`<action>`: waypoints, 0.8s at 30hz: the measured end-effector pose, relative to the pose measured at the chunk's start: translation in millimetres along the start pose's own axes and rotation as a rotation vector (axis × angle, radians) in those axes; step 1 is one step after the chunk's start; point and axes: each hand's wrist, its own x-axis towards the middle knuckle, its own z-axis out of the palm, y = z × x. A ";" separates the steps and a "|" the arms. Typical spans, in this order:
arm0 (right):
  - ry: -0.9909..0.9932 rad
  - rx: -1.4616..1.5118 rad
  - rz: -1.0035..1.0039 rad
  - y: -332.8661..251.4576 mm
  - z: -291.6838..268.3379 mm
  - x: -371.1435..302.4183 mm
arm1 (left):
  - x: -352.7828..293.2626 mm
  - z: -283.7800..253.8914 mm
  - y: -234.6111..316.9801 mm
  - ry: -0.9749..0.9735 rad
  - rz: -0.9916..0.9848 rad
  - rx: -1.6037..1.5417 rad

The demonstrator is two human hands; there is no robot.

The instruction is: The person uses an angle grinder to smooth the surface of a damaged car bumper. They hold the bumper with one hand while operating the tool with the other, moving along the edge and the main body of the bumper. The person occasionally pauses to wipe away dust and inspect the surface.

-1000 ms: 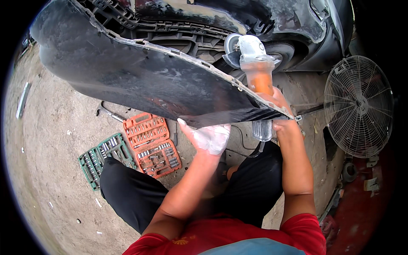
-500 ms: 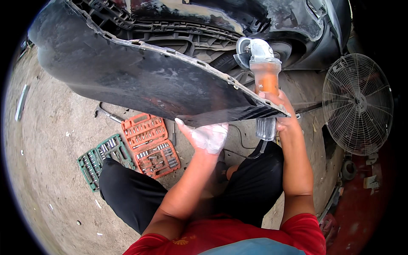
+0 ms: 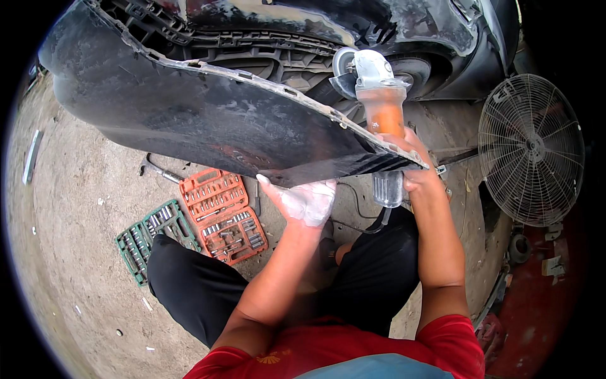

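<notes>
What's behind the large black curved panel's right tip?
A grey-and-orange angle grinder, held in the right hand. The panel hides the grinder's middle and part of that hand.

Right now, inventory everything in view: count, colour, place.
angle grinder: one, orange and grey, in right hand
body panel: one, black, across centre
car: one, black and grey, top
fan: one, grey, right
tool cases: two, orange and green, open on ground
hammer-like tool: one, dark, by orange case
slim tool: one, dark, right of orange case
strip: one, grey, ground far left
cable: one, black, below grinder
trousers: one pair, black, lower centre
shirt: one, red, bottom
left hand: one, white-dusted, at panel's lower edge
right hand: one, bare, around grinder
</notes>
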 end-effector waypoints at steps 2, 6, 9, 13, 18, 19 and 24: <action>-0.002 0.002 0.006 0.7 -0.3 0.5 | 0.2 -0.4 0.7 -0.001 -0.004 0.003; -0.005 -0.005 0.011 1.9 -3.4 0.1 | 0.1 1.4 0.4 -0.017 0.002 0.020; -0.030 0.003 0.007 3.4 -8.7 0.7 | -0.6 -0.1 0.0 -0.002 -0.001 0.017; 0.014 -0.014 0.006 1.9 -3.3 -0.7 | -1.1 3.6 -0.5 0.033 -0.003 -0.001; -0.013 -0.035 0.007 2.9 -5.2 4.2 | 0.6 1.3 -0.5 -0.042 0.006 0.029; -0.014 -0.036 0.015 2.2 -4.7 4.1 | 0.9 0.9 -0.3 -0.041 0.002 0.023; -0.011 -0.022 -0.008 -2.0 2.8 -1.2 | 0.9 0.8 0.2 0.009 -0.004 -0.003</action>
